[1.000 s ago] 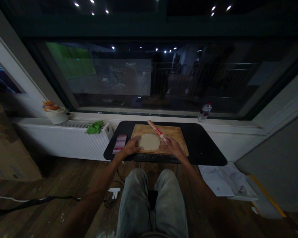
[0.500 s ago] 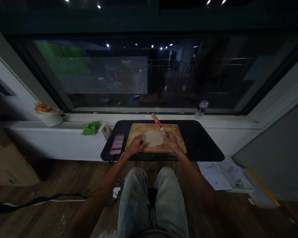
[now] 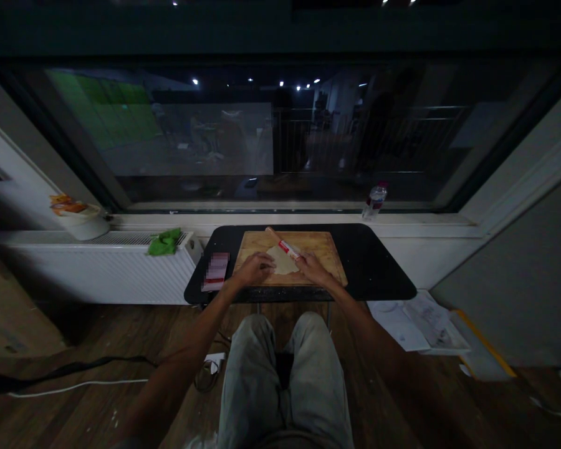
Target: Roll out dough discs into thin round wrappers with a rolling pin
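Observation:
A flat sheet of pale dough (image 3: 283, 262) lies on a wooden board (image 3: 331, 252). My right hand (image 3: 312, 268) is closed round the near end of a rolling pin (image 3: 287, 247) with a red and white label. The pin slants across the right part of the dough, its far end pointing up and left. At the dough's left edge, my left hand (image 3: 256, 269) has its fingers bent together on the rim. The fingertips are small and dim in this view.
The board rests on a black table (image 3: 378, 268). A phone (image 3: 215, 271) with a pixelated screen lies left of the board. A bottle (image 3: 374, 201) stands on the windowsill. On the radiator are a green cloth (image 3: 164, 242) and a white tub (image 3: 85, 223). Cables and papers lie on the floor.
The rolling pin has moved left from the dough's right edge onto the dough, my right hand moving with it. My left hand stays at the dough's left edge. The view has shifted slightly.

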`<state>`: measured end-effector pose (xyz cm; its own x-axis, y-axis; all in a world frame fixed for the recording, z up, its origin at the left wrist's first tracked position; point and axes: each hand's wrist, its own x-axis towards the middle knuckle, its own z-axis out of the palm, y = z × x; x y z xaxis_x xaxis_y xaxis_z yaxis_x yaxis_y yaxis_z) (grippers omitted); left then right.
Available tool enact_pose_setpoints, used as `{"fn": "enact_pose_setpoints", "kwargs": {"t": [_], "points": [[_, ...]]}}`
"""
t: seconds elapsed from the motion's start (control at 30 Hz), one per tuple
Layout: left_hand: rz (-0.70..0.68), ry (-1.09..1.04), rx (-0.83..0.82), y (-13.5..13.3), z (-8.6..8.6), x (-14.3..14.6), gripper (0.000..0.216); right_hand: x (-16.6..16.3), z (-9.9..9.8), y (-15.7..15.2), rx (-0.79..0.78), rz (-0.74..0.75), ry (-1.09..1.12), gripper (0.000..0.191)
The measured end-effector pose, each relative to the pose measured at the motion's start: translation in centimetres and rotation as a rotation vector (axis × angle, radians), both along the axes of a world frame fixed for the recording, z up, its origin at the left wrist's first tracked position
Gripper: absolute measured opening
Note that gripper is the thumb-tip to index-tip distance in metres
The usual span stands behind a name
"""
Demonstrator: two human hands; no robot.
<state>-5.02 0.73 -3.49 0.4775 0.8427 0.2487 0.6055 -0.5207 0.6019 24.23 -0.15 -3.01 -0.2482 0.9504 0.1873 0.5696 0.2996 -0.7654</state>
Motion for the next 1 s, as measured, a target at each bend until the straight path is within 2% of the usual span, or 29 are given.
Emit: {"fn": "enact_pose_setpoints", "kwargs": {"t": [0.1, 0.2, 0.3, 0.53, 0.73, 0.83, 1.0], "points": [[0.023, 0.03, 0.008, -0.5, 0.7, 0.5, 0.013, -0.6, 0.2, -0.5, -0.034, -0.036, 0.027, 0.028], [0.052, 0.071, 0.016, -0.7, 1.5, 1.0, 0.013, -0.5, 0.7, -0.8, -0.085, -0.008, 0.089, 0.036], [0.09, 0.124, 0.014, -0.9, 1.9, 1.4, 0.015, -0.1, 1.2, -0.8, -0.046, 0.017, 0.076, 0.038], [0.148, 0.148, 0.026, -1.1, 1.4, 2.1, 0.018, 0.8, 1.4, -0.4, -0.009, -0.027, 0.017, 0.037], [0.192, 0.17, 0.06, -1.2, 0.9, 3.4, 0.019, 2.2, 1.7, -0.2, 0.021, 0.039, 0.047, 0.046], [0.214, 0.167, 0.074, -1.7, 0.9, 4.1, 0.026, 3.2, 2.2, 0.1, 0.039, 0.053, -0.011, 0.046], [0.52, 0.037, 0.206, -1.5, 1.7, 3.9, 0.04, 4.9, 3.2, 1.0, 0.078, 0.107, -0.221, 0.047]]}}
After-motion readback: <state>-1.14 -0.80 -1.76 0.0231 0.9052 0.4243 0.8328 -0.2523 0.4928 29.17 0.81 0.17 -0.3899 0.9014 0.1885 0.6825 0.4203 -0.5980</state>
